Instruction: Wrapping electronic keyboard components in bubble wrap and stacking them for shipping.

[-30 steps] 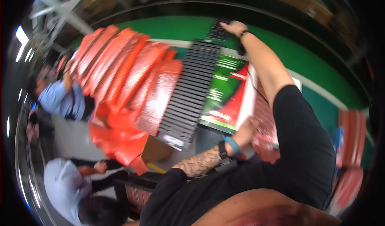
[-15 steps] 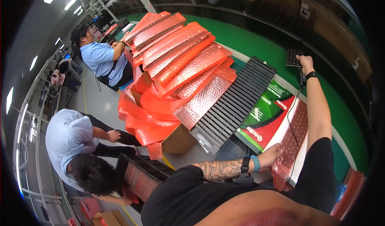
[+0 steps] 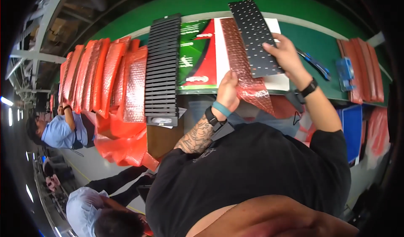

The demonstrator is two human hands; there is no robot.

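Observation:
My right hand [image 3: 287, 57] grips a long black flat panel [image 3: 252, 31] with rows of small pale marks, holding it tilted over the bench. Partly under the panel lies a red bubble-wrap bag [image 3: 231, 41] on a white sheet [image 3: 272, 26]. My left hand [image 3: 227, 92] pinches the near edge of this bag, whose loose clear-red end hangs past the bench edge. The panel's lower end is above the bag's near part; whether the two touch I cannot tell.
Left of the sheet are a green-and-red printed board [image 3: 195, 56], a black slotted rack [image 3: 162, 73] and stacked red bubble-wrap bags [image 3: 105, 75]. A blue-handled cutter [image 3: 313, 63], a blue tape dispenser [image 3: 346, 74] and more red packs [image 3: 362, 68] lie rightward. Two people [image 3: 63, 129] work at left.
The view has swung to the right. My right hand has brought the black panel from the far side back over the bubble-wrap bag. My left hand stays at the bag's near end.

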